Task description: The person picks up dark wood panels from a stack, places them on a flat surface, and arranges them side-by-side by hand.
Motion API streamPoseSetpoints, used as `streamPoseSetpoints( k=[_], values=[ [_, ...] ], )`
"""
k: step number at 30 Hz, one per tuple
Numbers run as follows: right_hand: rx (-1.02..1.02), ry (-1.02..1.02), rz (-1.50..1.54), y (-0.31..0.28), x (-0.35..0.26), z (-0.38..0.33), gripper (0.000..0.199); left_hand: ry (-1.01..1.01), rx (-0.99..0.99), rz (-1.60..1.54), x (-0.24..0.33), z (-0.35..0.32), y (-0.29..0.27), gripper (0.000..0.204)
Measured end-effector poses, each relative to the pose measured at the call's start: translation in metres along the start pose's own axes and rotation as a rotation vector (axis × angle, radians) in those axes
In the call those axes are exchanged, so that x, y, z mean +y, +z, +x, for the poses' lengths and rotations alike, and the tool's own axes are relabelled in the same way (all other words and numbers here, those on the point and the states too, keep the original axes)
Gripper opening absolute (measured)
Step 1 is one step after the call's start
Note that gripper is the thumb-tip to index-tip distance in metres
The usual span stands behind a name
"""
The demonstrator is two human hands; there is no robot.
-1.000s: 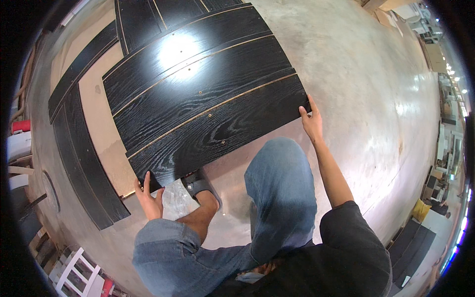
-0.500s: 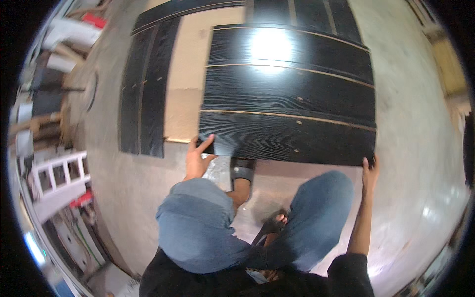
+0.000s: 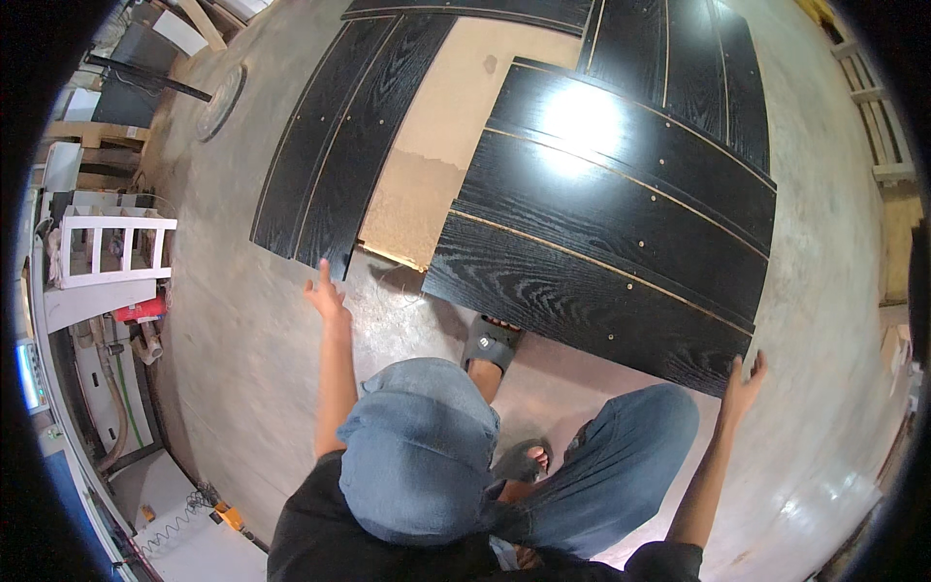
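A stack of black wood-grain boards (image 3: 582,233) with thin tan lines and small round spots lies over a tan sheet (image 3: 456,107). Beside the near right corner of these boards is my right hand (image 3: 744,386), its fingers apart and the thumb close to the edge. My left hand (image 3: 330,293) holds nothing. Its extended finger reaches the near end of a second black grooved panel (image 3: 339,155) on the left; whether it touches cannot be made out.
More black grooved boards (image 3: 669,58) lie at the far side. My sandalled foot (image 3: 493,344) stands just under the boards' near edge. A white slatted frame (image 3: 116,247) and a round metal base (image 3: 221,102) stand at the left. Wooden pallet slats (image 3: 868,95) are at the right.
My left hand has let go of the boards' near left corner and moved left to the other panel. The fingers of my right hand have loosened at the right corner. The view has turned.
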State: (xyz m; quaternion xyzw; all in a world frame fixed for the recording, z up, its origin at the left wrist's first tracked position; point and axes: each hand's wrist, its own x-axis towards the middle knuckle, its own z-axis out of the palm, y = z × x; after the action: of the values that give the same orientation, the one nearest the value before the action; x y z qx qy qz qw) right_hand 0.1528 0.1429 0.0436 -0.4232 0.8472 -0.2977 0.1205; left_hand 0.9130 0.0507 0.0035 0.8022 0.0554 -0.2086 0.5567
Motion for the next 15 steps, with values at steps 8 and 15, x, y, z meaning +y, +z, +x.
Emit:
streamPoseSetpoints(
  k=[8, 15],
  values=[
    [-0.656, -0.364, 0.417, 0.104, -0.253, 0.009, 0.031, -0.195, -0.659, -0.458, 0.0, 0.022, -0.014, 0.035],
    [-1.131, -0.369, 0.6, 0.216, -0.372, -0.069, 0.039, 0.001, -0.669, -0.653, 0.036, -0.045, -0.036, 0.025]
  ],
)
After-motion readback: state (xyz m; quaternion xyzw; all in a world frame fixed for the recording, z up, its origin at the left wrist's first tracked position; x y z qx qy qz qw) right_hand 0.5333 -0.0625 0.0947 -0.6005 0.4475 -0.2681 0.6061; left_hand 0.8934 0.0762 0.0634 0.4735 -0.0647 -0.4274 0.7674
